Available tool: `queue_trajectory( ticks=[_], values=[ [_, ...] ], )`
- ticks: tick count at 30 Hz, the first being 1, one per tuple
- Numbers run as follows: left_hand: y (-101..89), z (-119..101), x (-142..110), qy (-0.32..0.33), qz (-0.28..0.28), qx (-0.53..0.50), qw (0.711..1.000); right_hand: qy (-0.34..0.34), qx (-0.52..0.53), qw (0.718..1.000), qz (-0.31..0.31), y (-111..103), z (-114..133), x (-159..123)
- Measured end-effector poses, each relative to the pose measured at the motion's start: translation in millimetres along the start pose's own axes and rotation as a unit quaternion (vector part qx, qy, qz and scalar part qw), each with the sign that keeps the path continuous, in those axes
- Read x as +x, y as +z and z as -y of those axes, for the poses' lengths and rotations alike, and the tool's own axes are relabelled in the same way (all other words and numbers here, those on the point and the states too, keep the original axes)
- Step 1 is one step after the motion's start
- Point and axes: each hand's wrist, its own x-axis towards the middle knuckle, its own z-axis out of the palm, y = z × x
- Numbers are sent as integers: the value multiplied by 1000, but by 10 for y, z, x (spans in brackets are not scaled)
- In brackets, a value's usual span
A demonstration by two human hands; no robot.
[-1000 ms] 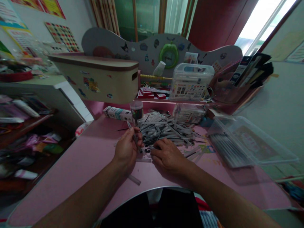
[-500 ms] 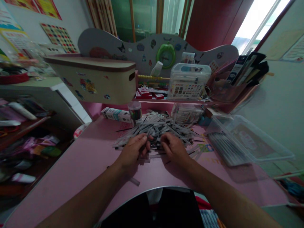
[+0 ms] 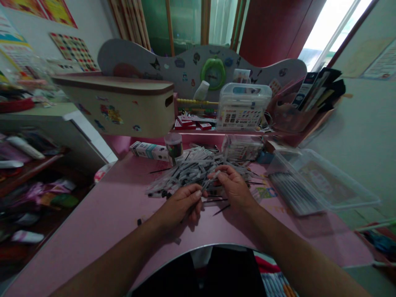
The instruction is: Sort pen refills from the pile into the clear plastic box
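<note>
A heap of loose pen parts (image 3: 192,167), with clear tubes and dark thin pieces, lies on the pink desk in front of me. My left hand (image 3: 184,202) is closed at the heap's near edge, thumb and forefinger pinching the lower end of a slim clear pen barrel (image 3: 208,185). Higher and to the right, my right hand (image 3: 233,185) pinches its upper end near a pale tip. Fine detail of the barrel is blurred. Dark thin refills (image 3: 221,210) lie beneath my right hand. A few black pieces (image 3: 162,193) sit left of the heap.
On the right, an open clear plastic box (image 3: 337,181) stands beside a row of finished-looking pens (image 3: 295,196). Behind the heap are a round jar (image 3: 173,146), a long carton (image 3: 150,151) and a clear case (image 3: 243,147). A shelf holds a cream bin (image 3: 117,107).
My right hand has risen slightly and now pinches a clear barrel. My left hand has shifted right and a little down, its fingertips meeting the same barrel. The view has moved slightly.
</note>
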Motion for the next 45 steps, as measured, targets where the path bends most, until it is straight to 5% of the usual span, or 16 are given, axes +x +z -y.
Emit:
queue_trajectory(
  ticks=[9,21,29,39,45],
  values=[
    [1,-11,-16,-18,15,34,999,-27,-21,997,66,20,41,-49],
    [-9,29,-23,26,6,131,991,-101,-170,978,72,-27,71,-68],
    [56,-117,-76,201,-64,378,901,-173,-312,928,106,-22,58,-81],
    [-7,-108,-32,229,-82,485,840,-126,-253,954,102,27,-33,-104],
    [13,-89,-40,243,-95,477,839,-107,-211,966,101,62,-42,-130]
  ],
)
